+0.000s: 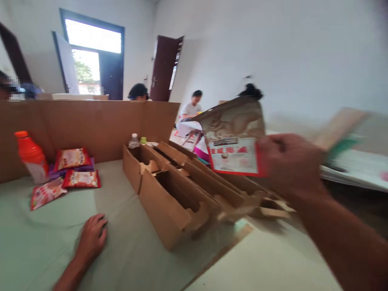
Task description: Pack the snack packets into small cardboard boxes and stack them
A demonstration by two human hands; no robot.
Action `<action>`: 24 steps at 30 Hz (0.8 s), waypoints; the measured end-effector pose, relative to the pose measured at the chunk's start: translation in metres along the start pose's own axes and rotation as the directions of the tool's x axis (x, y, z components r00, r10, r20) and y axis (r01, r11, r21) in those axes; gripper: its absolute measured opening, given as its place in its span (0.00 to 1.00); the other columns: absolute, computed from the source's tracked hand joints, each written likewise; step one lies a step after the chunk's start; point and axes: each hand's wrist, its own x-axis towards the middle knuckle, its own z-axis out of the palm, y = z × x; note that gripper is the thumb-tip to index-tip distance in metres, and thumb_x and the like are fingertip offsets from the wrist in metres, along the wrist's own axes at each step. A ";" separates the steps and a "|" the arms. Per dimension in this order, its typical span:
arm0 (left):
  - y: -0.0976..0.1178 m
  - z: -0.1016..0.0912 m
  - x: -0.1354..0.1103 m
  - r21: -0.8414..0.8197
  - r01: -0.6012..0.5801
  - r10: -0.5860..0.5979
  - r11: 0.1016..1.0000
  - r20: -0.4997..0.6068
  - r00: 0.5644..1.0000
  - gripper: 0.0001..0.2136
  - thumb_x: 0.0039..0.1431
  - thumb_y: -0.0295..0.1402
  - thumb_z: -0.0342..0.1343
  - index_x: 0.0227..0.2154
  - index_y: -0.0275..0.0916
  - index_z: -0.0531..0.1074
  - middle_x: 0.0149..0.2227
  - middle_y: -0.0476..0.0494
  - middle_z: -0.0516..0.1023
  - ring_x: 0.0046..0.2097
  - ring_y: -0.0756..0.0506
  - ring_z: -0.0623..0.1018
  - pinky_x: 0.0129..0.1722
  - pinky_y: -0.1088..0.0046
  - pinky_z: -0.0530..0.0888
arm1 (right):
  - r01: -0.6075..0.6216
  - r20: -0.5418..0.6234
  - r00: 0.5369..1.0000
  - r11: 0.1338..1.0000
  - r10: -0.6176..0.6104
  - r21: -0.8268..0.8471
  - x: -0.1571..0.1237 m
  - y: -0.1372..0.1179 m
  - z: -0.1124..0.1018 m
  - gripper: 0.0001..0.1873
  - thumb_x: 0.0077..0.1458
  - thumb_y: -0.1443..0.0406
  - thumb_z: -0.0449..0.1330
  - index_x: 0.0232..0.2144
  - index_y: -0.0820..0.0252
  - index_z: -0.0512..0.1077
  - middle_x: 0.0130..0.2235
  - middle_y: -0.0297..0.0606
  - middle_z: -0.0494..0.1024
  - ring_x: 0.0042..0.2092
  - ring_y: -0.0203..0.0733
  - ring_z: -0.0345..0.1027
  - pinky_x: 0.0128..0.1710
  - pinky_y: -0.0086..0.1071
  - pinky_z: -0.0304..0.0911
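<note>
My right hand (292,165) grips a flat food packet (235,155) by its right edge, holding it up above the cardboard boxes. The packet is brown at the top, with a white label, red print and a red border. My left hand (92,234) rests on the table (121,250), its fingers loosely bent and the thumb apart from them; I see nothing held there. Long open-topped cardboard boxes (160,214) stand side by side, between my two hands.
An orange bottle (32,157) and several snack packets, including a red one (81,179), are at the left. A cardboard screen (100,121) borders the back. Small bottles, one clear-capped (133,140), stand behind the boxes. People sit beyond, one in white (191,109).
</note>
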 end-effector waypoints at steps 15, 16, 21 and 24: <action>0.020 0.004 -0.018 -0.183 0.190 -0.172 0.965 0.110 0.979 0.12 0.54 0.22 0.56 0.40 0.39 0.78 0.49 0.37 0.78 0.52 0.39 0.75 0.56 0.56 0.70 | -0.123 0.748 0.466 0.803 -0.472 0.583 -0.129 -0.191 0.136 0.14 0.47 0.53 0.57 0.20 0.56 0.68 0.19 0.31 0.68 0.22 0.36 0.58 0.20 0.28 0.53; 0.019 0.005 -0.018 -0.196 0.198 -0.178 0.961 0.115 0.977 0.12 0.53 0.22 0.56 0.39 0.39 0.78 0.49 0.37 0.78 0.52 0.39 0.75 0.56 0.57 0.70 | -0.121 0.753 0.456 0.805 -0.475 0.581 -0.138 -0.200 0.151 0.13 0.47 0.55 0.56 0.20 0.56 0.68 0.20 0.31 0.68 0.22 0.36 0.58 0.21 0.28 0.53; 0.019 0.010 -0.020 -0.257 0.228 -0.201 0.939 0.130 0.971 0.12 0.52 0.23 0.56 0.38 0.39 0.79 0.47 0.38 0.79 0.51 0.40 0.74 0.55 0.58 0.69 | -0.120 0.741 0.454 0.789 -0.496 0.602 -0.184 -0.248 0.222 0.12 0.53 0.61 0.56 0.20 0.58 0.68 0.21 0.31 0.69 0.25 0.36 0.61 0.24 0.28 0.56; 0.020 0.014 -0.020 -0.283 0.250 -0.216 0.926 0.144 0.966 0.11 0.52 0.24 0.57 0.37 0.39 0.78 0.45 0.38 0.79 0.50 0.39 0.73 0.54 0.56 0.70 | -0.139 0.734 0.483 0.785 -0.478 0.603 -0.211 -0.281 0.261 0.12 0.62 0.60 0.59 0.29 0.61 0.72 0.29 0.32 0.74 0.31 0.36 0.68 0.31 0.30 0.65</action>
